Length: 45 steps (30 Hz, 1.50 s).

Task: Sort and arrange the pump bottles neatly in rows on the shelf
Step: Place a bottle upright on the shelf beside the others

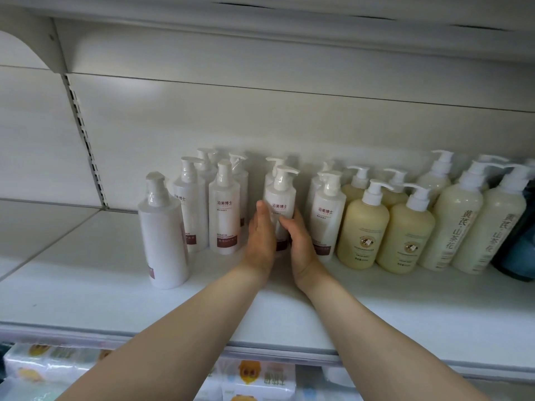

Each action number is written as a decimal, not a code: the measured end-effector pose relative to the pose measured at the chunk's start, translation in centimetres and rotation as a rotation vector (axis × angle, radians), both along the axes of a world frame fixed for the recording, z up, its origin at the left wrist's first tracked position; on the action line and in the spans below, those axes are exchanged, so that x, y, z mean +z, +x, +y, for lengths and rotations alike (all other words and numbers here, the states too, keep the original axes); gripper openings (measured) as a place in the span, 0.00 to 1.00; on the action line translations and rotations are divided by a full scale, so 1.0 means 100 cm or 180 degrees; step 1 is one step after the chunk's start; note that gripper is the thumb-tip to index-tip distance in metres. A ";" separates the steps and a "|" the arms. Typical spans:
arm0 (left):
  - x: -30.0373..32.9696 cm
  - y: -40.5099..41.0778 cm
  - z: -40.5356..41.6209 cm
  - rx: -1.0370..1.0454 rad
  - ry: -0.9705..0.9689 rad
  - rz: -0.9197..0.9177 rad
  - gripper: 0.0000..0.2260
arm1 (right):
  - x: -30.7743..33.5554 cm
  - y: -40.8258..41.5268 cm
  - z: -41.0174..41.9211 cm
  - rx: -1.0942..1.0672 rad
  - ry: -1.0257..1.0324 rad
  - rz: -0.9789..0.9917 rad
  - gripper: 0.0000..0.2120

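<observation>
Here, white shelf [86,299] under another white shelf. Left hand [260,238] and right hand [301,244] both clasp one white pump bottle [282,195], upright near the back edge.

— What stands on the white shelf [86,285]?
— White pump bottles [224,209] with dark red labels on the left, one white bottle [162,235] out in front of them. Right of those, yellow pump bottles [362,227], then taller pale cream bottles [454,221], and a dark blue bottle [521,250] at the right edge.
</observation>
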<state>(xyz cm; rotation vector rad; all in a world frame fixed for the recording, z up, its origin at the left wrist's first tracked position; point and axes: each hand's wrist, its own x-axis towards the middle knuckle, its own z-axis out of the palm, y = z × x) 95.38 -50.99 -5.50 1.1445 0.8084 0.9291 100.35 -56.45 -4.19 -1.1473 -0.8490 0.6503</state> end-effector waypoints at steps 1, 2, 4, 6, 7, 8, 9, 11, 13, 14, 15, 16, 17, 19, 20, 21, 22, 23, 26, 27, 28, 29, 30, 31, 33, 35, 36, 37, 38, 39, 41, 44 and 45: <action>0.007 -0.002 -0.005 -0.0042 0.0050 0.0040 0.40 | 0.000 0.002 -0.001 -0.0036 0.0016 0.0036 0.26; 0.010 -0.005 -0.008 -0.0101 0.0073 0.0078 0.35 | 0.000 0.003 -0.004 -0.0059 -0.0011 0.0031 0.23; 0.016 -0.010 -0.011 -0.0301 0.0143 0.0035 0.26 | 0.000 0.004 -0.009 -0.0049 -0.0141 -0.0053 0.19; 0.015 -0.012 -0.008 -0.0501 0.0100 -0.0032 0.21 | 0.000 0.004 -0.018 -0.0108 -0.0351 -0.0253 0.23; 0.015 -0.013 -0.008 -0.0596 0.0044 -0.0066 0.20 | 0.000 0.002 -0.024 -0.0202 -0.0437 -0.0376 0.25; 0.016 -0.015 -0.007 -0.0664 -0.0035 -0.0069 0.19 | 0.001 0.000 -0.032 -0.0382 -0.0483 -0.0415 0.25; 0.016 -0.016 -0.007 -0.0745 -0.0105 -0.0050 0.19 | 0.002 0.000 -0.039 -0.0650 -0.0428 -0.0339 0.25; 0.015 -0.019 -0.006 -0.0785 -0.0124 -0.0046 0.15 | 0.001 0.002 -0.053 -0.1188 -0.0055 -0.0080 0.21; 0.013 -0.020 -0.005 -0.0792 0.0038 0.0024 0.16 | 0.002 0.004 -0.066 -0.1633 0.0174 -0.0096 0.13; 0.012 -0.021 -0.003 -0.0842 0.0168 0.0119 0.21 | 0.000 0.006 -0.070 -0.1778 0.0190 -0.0164 0.11; 0.011 -0.022 -0.003 -0.0882 0.0298 0.0217 0.25 | -0.002 0.008 -0.072 -0.1857 0.0154 -0.0208 0.12; 0.010 -0.022 -0.002 -0.0896 0.0396 0.0322 0.27 | -0.004 0.010 -0.074 -0.1861 0.0088 -0.0265 0.14; 0.009 -0.022 -0.001 -0.0879 0.0457 0.0409 0.27 | -0.007 0.013 -0.074 -0.1825 -0.0006 -0.0347 0.16; 0.009 -0.023 0.000 -0.0863 0.0555 0.0514 0.22 | -0.009 0.014 -0.076 -0.1724 -0.0271 -0.0487 0.18; 0.010 -0.024 0.001 -0.0894 0.0593 0.0562 0.21 | -0.010 0.014 -0.076 -0.1702 -0.0415 -0.0553 0.19; 0.010 -0.024 0.003 -0.0934 0.0629 0.0600 0.22 | -0.009 0.014 -0.076 -0.1703 -0.0551 -0.0600 0.19; 0.011 -0.025 0.002 -0.1008 0.0679 0.0627 0.24 | -0.009 0.014 -0.077 -0.1715 -0.0676 -0.0651 0.19; 0.011 -0.025 0.003 -0.1083 0.0766 0.0639 0.27 | -0.008 0.013 -0.078 -0.1728 -0.0782 -0.0695 0.19; 0.007 -0.025 0.008 -0.1143 0.1026 0.0760 0.29 | -0.007 0.012 -0.078 -0.1767 -0.0940 -0.0772 0.21; 0.005 -0.024 0.010 -0.1123 0.1099 0.0824 0.27 | -0.007 0.011 -0.078 -0.1780 -0.0947 -0.0770 0.22; 0.005 -0.024 0.011 -0.1116 0.1171 0.0872 0.26 | -0.007 0.011 -0.077 -0.1795 -0.0946 -0.0782 0.23; 0.005 -0.023 0.012 -0.1102 0.1244 0.0916 0.26 | -0.007 0.011 -0.077 -0.1807 -0.0940 -0.0810 0.23; 0.005 -0.022 0.013 -0.1090 0.1323 0.0956 0.27 | -0.008 0.011 -0.077 -0.1816 -0.0941 -0.0841 0.23; 0.004 -0.020 0.014 -0.1080 0.1386 0.0992 0.28 | -0.008 0.011 -0.077 -0.1828 -0.0950 -0.0868 0.23; 0.003 -0.017 0.015 -0.1026 0.1459 0.1007 0.30 | -0.008 0.012 -0.076 -0.1842 -0.1032 -0.0933 0.22; 0.004 -0.014 0.013 -0.0997 0.1521 0.1031 0.30 | -0.009 0.012 -0.074 -0.1860 -0.1148 -0.0951 0.22; 0.004 -0.013 0.012 -0.0984 0.1555 0.1030 0.30 | -0.010 0.012 -0.073 -0.1866 -0.1201 -0.0953 0.22; 0.003 -0.011 0.011 -0.0964 0.1581 0.1021 0.30 | -0.010 0.012 -0.072 -0.1868 -0.1236 -0.0963 0.22; 0.003 -0.010 0.010 -0.0948 0.1623 0.1012 0.29 | -0.010 0.011 -0.071 -0.1876 -0.1254 -0.0978 0.22; 0.004 -0.010 0.009 -0.0941 0.1673 0.1026 0.28 | -0.011 0.011 -0.071 -0.1883 -0.1257 -0.0997 0.22; 0.004 -0.009 0.008 -0.0936 0.1748 0.1059 0.28 | -0.012 0.010 -0.071 -0.1890 -0.1253 -0.1025 0.22; 0.002 -0.009 0.009 -0.0935 0.1720 0.1069 0.28 | -0.012 0.006 -0.070 -0.1892 -0.1243 -0.1051 0.24; 0.002 -0.009 0.009 -0.0936 0.1690 0.1090 0.29 | -0.012 0.006 -0.069 -0.1896 -0.1251 -0.1049 0.26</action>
